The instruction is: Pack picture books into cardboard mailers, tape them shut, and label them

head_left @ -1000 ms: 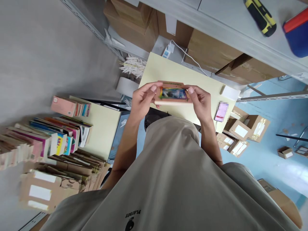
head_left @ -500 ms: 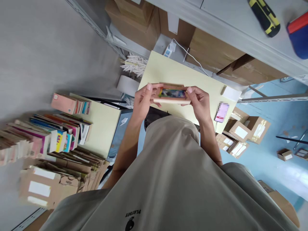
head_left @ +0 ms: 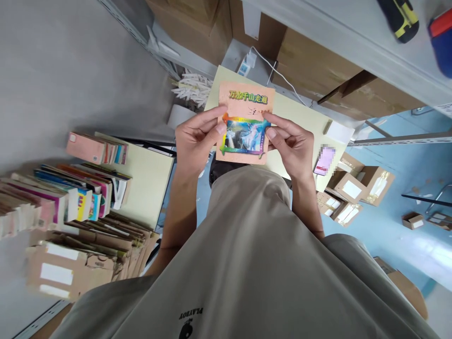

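Observation:
A pink book (head_left: 243,136) with Chinese lettering across the top and a colourful picture faces me, held up over the pale yellow table (head_left: 296,122). My left hand (head_left: 199,136) pinches its left edge, thumb on the cover and fingers at the side. The right edge is gripped by my right hand (head_left: 291,143), with the thumb near the picture's corner. Parts of the fingers behind the book are hidden.
On the left, rows of books (head_left: 81,193) stand on a second table above flattened cardboard (head_left: 106,249). A phone (head_left: 325,160) lies at the table's right. Cardboard boxes (head_left: 353,186) sit beyond. A box cutter (head_left: 400,19) rests on the shelf above.
The book was tilted and seen nearly edge-on; now its cover is turned up flat towards me. Both hands have moved slightly apart with it.

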The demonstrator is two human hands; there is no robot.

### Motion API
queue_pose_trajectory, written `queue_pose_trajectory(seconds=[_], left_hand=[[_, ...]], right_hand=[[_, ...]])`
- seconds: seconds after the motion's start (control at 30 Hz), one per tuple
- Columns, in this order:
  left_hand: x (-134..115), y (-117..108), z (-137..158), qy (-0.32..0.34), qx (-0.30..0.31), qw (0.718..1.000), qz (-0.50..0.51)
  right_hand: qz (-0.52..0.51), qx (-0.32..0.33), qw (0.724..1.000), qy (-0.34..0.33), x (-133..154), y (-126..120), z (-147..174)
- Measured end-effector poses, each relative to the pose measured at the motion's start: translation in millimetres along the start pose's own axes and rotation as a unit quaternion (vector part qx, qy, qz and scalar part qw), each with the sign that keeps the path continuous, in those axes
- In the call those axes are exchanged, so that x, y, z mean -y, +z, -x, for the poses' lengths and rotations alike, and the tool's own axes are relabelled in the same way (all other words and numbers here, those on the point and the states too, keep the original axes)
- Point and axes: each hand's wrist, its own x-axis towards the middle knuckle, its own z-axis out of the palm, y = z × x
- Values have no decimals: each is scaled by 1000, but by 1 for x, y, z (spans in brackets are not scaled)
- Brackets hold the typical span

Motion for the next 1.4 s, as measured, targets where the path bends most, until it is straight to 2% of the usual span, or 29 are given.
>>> queue_pose_trajectory(seconds=[0.23,0.43,0.5,0.57,0.7,0.8,0.9,1.03,1.13,1.23,1.4], left_hand=[[-6,5,-3,-30,-15,999,-25],[17,2,-16,-57,-38,997,-33],[38,-1,-25,-73,-45,996,-39],[70,-5,-38,-115,-58,990,-53],[151,-12,-65,-218,-81,966,-112],[199,-18,-78,-304,-42,937,-165],[221,-25,-89,-335,-27,923,-189],[235,-37,-115,-307,-32,939,-154],[254,-53,-135,-297,-50,944,-137],[280,-84,-141,-318,-104,931,-146],[321,-155,-119,-432,-178,868,-166]], right_hand=[[9,-8,1000,28,12,4,-1],[25,-5,998,52,-2,8,-21],[26,0,998,60,-21,10,-36],[46,1,996,74,-53,15,-57],[104,-9,987,122,-147,33,-104],[161,-23,972,167,-207,51,-128],[210,-43,959,185,-234,69,-145],[263,-71,945,183,-235,86,-171],[341,-98,919,171,-231,97,-192],[406,-105,894,158,-227,114,-206],[406,-35,903,138,-230,165,-228]])
